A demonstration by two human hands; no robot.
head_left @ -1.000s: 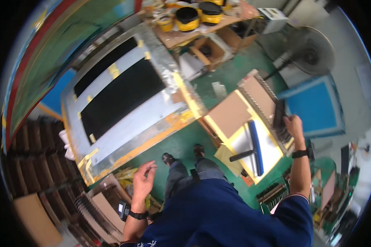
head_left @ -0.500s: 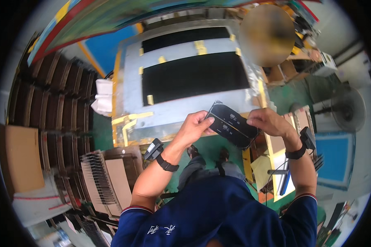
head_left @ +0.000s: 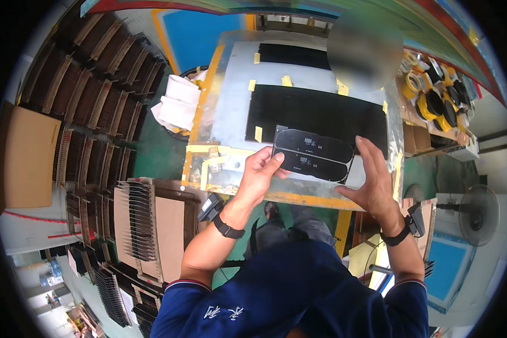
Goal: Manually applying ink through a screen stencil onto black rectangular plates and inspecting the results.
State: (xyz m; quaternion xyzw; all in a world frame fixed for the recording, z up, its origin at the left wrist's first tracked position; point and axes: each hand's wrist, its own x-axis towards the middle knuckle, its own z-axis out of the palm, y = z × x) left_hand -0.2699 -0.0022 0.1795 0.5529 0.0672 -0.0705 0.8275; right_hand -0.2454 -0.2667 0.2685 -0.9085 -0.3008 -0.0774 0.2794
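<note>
Got 1 black panel (head_left: 321, 153) up over the near part of the table (head_left: 225, 107), pinched by its left end between thumb and fingers of the left hand (head_left: 258, 176). Holding the right hand (head_left: 373, 186) spread wide around the other end, can't really tell if touching. Also seeing 2 black sheets (head_left: 315, 112) taped down.

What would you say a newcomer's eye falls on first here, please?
Likely the black panel, its left end held in the left hand, the right hand spread by its right end. Beyond it, a larger black rectangle lies on the worktable. A bright blue panel stands toward the upper left.
</note>
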